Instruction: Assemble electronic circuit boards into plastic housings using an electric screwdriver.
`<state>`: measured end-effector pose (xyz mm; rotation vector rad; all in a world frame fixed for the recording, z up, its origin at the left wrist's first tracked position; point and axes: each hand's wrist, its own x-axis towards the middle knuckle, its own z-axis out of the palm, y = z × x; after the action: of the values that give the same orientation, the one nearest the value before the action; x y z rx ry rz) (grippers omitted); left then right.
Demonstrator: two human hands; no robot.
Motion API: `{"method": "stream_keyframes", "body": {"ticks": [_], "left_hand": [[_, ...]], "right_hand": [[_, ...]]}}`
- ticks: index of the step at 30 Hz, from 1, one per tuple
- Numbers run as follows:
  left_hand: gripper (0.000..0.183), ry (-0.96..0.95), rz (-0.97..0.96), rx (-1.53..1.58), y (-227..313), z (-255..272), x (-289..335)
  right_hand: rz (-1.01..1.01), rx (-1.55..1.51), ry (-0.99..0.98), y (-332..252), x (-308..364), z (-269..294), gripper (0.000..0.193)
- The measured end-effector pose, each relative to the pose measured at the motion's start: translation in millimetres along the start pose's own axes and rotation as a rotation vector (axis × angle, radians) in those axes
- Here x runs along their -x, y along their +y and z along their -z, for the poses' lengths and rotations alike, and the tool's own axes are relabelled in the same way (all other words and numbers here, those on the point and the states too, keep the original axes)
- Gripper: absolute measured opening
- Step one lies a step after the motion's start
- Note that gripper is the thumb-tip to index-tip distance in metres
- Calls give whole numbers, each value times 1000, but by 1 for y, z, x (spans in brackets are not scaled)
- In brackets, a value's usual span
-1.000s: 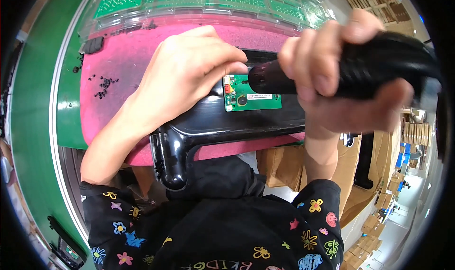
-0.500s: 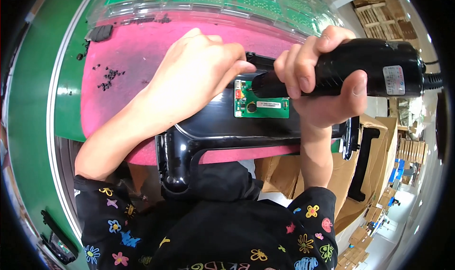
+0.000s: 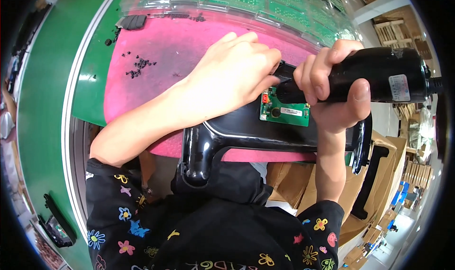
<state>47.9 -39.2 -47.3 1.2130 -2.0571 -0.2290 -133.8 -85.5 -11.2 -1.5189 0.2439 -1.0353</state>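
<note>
My right hand [image 3: 334,83] is wrapped round a thick black corded power tool [image 3: 374,75], which looks like an electric screwdriver. Its ribbed front end covers the upper part of a green circuit board [image 3: 296,117]. The board has small components and a white label, and lies in a glossy black plastic housing [image 3: 237,130]. My left hand [image 3: 239,71] is closed, thumb and fingertips pinched together beside the tool's front end. Whatever those fingertips hold, if anything, is hidden, and so is the tool's tip.
Under the housing lies a pink mat [image 3: 156,47] with a scatter of small black screws [image 3: 140,66]. Clear plastic trays [image 3: 237,9] of green boards stand along the far side. A dark wrapped block [image 3: 131,22] sits at the mat's far left corner. Cardboard boxes [image 3: 294,180] are at the right.
The whole view has shifted, so the bench, housing and hands appear farther right. Both hands keep much the same hold and place over the board.
</note>
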Motion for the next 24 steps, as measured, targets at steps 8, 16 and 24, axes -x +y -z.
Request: {"method": "stream_keyframes", "body": {"ticks": [8,16,24], "left_hand": [[20,-205,-163,-31,-7,10,2],[17,18,-315,237,5,7,-8],[26,-91,-194,372,18,1,-10]], "right_hand": [[217,-121,-100,-21,1,8,60],[258,-150,-59,-75,17,6,55],[222,-35,-54,-70,37,28,57]]}}
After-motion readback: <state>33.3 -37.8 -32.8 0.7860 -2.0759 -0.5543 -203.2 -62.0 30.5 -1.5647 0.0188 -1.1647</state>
